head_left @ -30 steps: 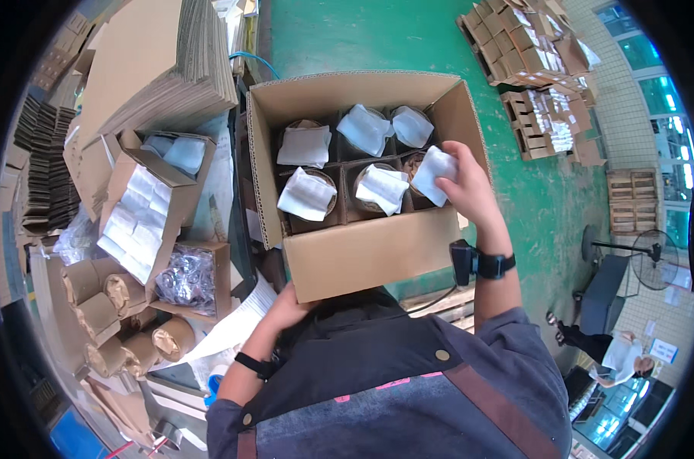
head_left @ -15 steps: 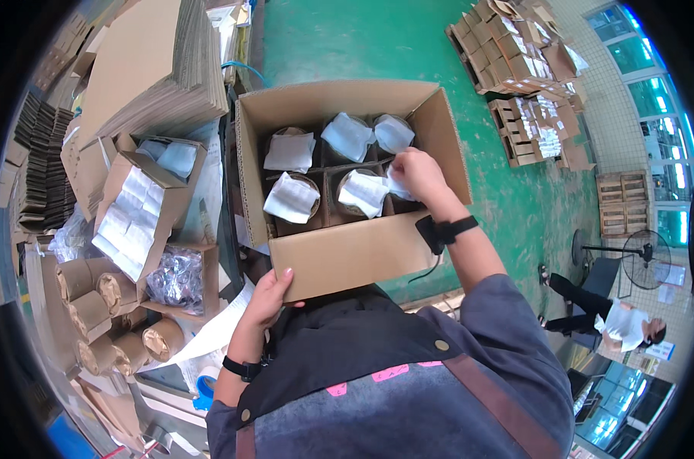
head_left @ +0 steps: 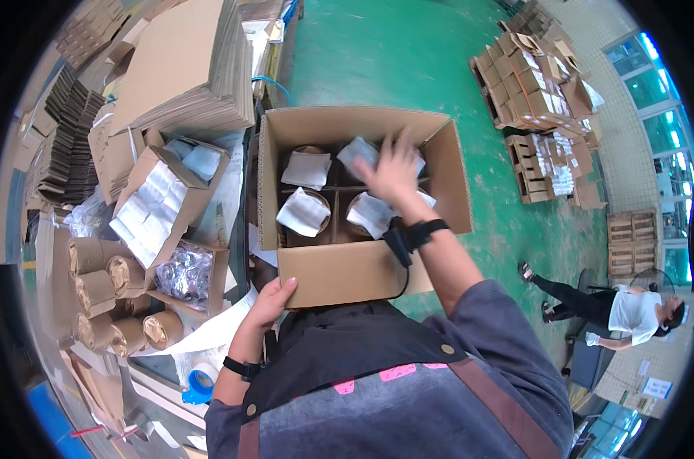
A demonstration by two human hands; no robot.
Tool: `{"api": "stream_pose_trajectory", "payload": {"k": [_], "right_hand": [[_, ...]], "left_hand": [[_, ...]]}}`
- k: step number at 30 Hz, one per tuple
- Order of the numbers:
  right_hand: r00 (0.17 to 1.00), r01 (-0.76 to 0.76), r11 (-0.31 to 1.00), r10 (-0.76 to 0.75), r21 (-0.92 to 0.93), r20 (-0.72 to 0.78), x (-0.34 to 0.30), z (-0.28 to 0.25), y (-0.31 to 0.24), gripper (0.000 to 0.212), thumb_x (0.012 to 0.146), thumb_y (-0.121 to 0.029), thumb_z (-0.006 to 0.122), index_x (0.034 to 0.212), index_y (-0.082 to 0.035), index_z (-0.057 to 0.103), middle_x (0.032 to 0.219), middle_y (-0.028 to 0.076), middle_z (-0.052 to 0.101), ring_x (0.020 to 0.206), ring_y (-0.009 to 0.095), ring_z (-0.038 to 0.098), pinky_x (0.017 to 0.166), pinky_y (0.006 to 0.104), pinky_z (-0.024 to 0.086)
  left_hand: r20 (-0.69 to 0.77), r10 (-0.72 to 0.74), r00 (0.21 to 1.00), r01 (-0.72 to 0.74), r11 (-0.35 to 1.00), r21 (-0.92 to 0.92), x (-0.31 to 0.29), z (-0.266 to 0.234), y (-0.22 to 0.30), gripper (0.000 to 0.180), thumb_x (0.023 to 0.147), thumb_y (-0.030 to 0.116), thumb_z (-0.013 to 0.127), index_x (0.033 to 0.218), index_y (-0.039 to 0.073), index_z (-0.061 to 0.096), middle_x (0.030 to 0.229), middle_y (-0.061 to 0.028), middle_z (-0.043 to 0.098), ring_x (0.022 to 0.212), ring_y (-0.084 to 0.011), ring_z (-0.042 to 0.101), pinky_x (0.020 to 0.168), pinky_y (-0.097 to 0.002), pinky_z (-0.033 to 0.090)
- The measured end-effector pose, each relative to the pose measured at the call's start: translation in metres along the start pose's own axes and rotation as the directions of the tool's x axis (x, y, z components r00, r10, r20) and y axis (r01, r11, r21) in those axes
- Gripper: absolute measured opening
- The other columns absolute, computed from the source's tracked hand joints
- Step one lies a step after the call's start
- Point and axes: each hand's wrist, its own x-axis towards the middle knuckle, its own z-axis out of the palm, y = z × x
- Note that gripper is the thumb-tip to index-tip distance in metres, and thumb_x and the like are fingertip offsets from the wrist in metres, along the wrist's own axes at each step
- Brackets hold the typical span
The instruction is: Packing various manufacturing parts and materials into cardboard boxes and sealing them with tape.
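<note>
Head view: open carton [head_left: 354,115] at twelve o'clock, near flap [head_left: 339,277] gripped at seven by our left hand [head_left: 269,304]. Our right hand [head_left: 395,174], fingers spread, contact unclear, has moved across the white pads [head_left: 306,170] from four o'clock to one, shifting our work to the far row.

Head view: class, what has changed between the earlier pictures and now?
The right hand released the near-right white sheet and moved over the box's far row. A co-worker moved toward the fan. The left hand stays at the near flap's left corner.
</note>
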Motion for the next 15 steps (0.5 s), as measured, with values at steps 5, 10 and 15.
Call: {"api": "stream_pose_trajectory", "payload": {"k": [5, 10, 15], "right_hand": [[0.916, 0.065, 0.997, -0.048, -0.031, 0.399, 0.002, -0.005, -0.006, 0.098, 0.086, -0.06, 0.052, 0.144, 0.011, 0.018, 0.15, 0.034, 0.016, 0.141, 0.047, 0.016, 0.114, 0.0531, 0.017], [0.906, 0.303, 0.944, -0.328, 0.132, 0.267, 0.007, -0.014, -0.033, 0.079, 0.091, -0.049, 0.052, 0.136, 0.013, 0.034, 0.144, 0.03, 0.034, 0.135, 0.045, 0.031, 0.11, 0.0474, 0.029], [0.833, 0.257, 0.952, -0.305, 0.166, 0.462, 0.004, 0.02, -0.042, 0.075, 0.09, -0.047, 0.054, 0.135, 0.01, 0.039, 0.146, 0.031, 0.031, 0.136, 0.04, 0.031, 0.111, 0.0476, 0.027]], "left_hand": [[-0.012, 0.012, 1.0, -0.013, 1.0, -0.018, -0.005, -0.006, -0.007, 0.043, 0.101, 0.035, 0.048, 0.124, -0.001, 0.053, 0.116, -0.0054, 0.062, 0.105, -0.0116, 0.056, 0.093, -0.0278, 0.044], [-0.001, 0.013, 1.0, -0.013, 0.962, 0.271, -0.006, -0.016, 0.005, 0.048, 0.1, 0.037, 0.047, 0.126, -0.003, 0.05, 0.117, -0.0091, 0.06, 0.109, -0.0138, 0.054, 0.095, -0.0282, 0.043], [-0.054, 0.072, 0.996, -0.054, 0.958, 0.283, -0.046, -0.032, -0.016, 0.05, 0.099, 0.035, 0.051, 0.133, -0.001, 0.044, 0.116, -0.0056, 0.057, 0.105, -0.0118, 0.053, 0.088, -0.0274, 0.045]]}}
